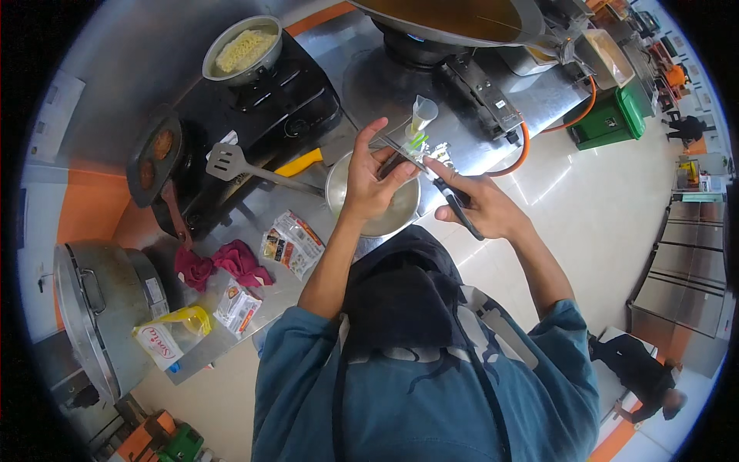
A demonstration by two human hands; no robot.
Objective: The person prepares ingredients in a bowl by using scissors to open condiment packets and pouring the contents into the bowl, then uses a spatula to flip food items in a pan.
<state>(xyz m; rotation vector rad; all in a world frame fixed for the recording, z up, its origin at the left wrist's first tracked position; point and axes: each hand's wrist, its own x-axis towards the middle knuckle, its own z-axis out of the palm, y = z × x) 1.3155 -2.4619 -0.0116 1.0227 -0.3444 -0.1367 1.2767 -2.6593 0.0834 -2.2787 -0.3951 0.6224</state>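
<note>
My left hand (369, 179) pinches a small dark packet (394, 165) between thumb and fingers, above a metal bowl (409, 213). My right hand (485, 202) grips the black handle of a thin metal blade (411, 155), which lies across the packet; whether it is a knife or scissors cannot be told. Left of the bowl, a slotted turner (228, 163) rests with its handle against the rim. A yellow-handled knife (299, 163) lies behind it, its blade partly hidden. Beyond my hands stand a clear plastic measuring cup (424, 112) and some opened foil wrapping (441, 153).
A pot (211, 69) holding a noodle block and a pan (138, 173) with two browned patties sit on a black gas stove (277, 98). A large wok (491, 37) of liquid stands over a lit burner. Packets (293, 245), red cloths (239, 263) and a stockpot (107, 289) occupy the left.
</note>
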